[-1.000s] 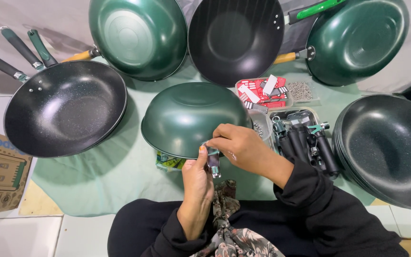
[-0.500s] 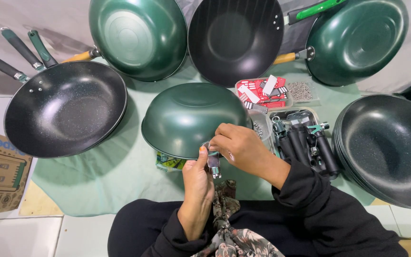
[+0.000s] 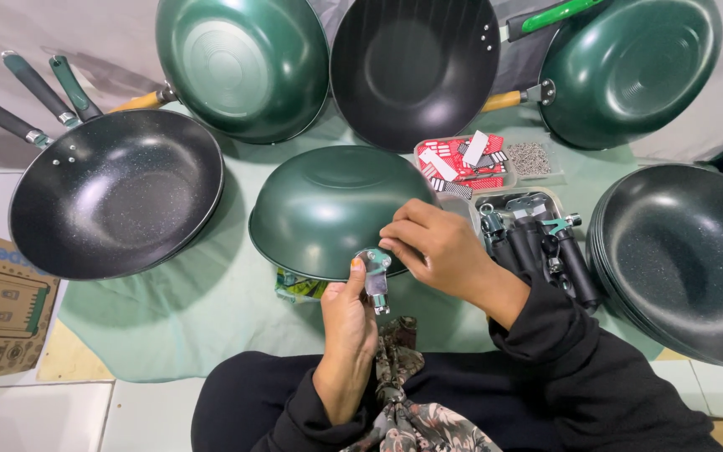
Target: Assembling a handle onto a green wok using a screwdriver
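Metal bracket [image 3: 374, 272]: pinched at the wok rim, my left hand [image 3: 346, 322] holding it from below.
Right hand [image 3: 435, 244]: fingertips closed on the bracket's top.
Green wok [image 3: 328, 205]: upside down on the green cloth [image 3: 211, 310].
Beyond: tray of black handles [image 3: 537, 238], more woks.

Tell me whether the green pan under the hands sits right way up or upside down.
Upside down. The green pan shows its domed outer base on top, its rim down on the green cloth; both hands hold a metal bracket at its rim.
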